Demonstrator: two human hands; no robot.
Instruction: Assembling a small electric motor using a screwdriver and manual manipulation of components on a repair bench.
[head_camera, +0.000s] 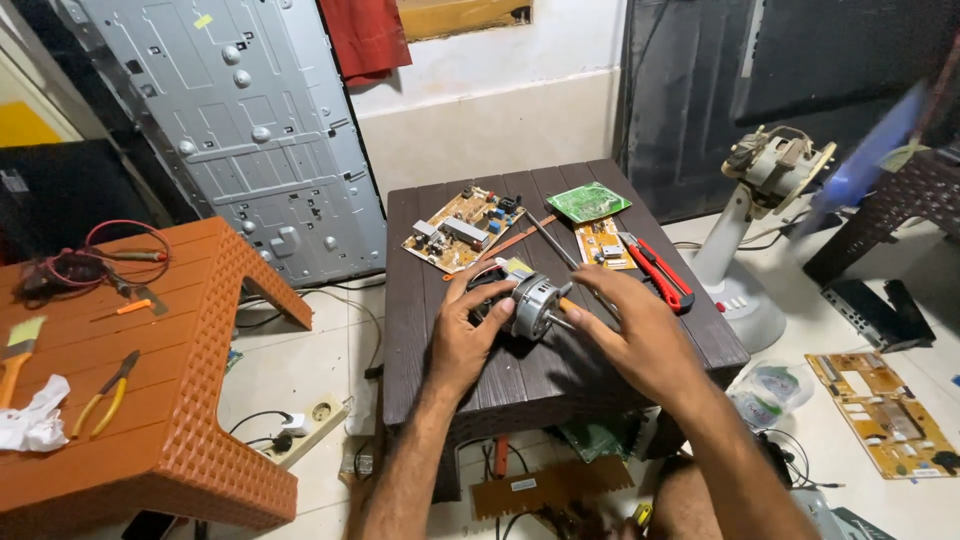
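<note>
Item, step in hand: motor (528, 303) on the dark bench (420, 300), gripped by my left hand (462, 335), fingers wrapped round its housing, while my right hand (640, 335) pinches its shaft; next move, I judge, needs a steady hold.

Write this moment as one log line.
left hand: holds motor | right hand: at motor shaft | surface: dark table
</note>
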